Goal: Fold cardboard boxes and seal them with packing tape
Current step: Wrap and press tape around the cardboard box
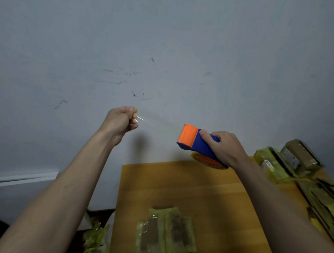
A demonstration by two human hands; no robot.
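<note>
My right hand (224, 148) grips a blue and orange tape dispenser (198, 142), held up above the far edge of the wooden table (178, 187). My left hand (122, 122) is raised to the left with its fingers pinched on the free end of the clear tape (140, 118). A thin strip of tape stretches between that hand and the dispenser. A flattened cardboard box (166, 236) wrapped in yellowish tape lies on the table near me, below both arms.
Taped cardboard boxes (288, 161) are stacked at the table's right side. Crumpled yellowish tape scraps (94, 240) lie left of the table, low down. A scuffed grey wall (166, 49) stands right behind the table.
</note>
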